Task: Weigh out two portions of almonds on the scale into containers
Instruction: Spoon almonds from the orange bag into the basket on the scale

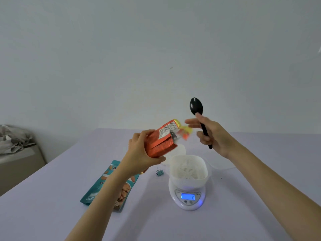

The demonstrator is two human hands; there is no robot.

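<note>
Left hand [144, 150]: grips an orange foil packet [163, 138] by its lower half, tipped mouth-first to the right, likely for scooping
Right hand [211, 134]: holds a black plastic spoon [196, 106] by the handle, bowl raised, beside the packet's mouth
White container [188, 168]: sits on the kitchen scale [188, 197] below both hands, ready to catch almonds; display lit
Teal almond pouch [111, 185]: lies flat on the desk [260, 197] under the left forearm, near a binder clip [159, 171]

We're up at head height here, one wide-angle view facing forward and a little downward across the table [234, 214], scale [188, 197] close in below centre, the wall [156, 49] filling our upper half.
</note>
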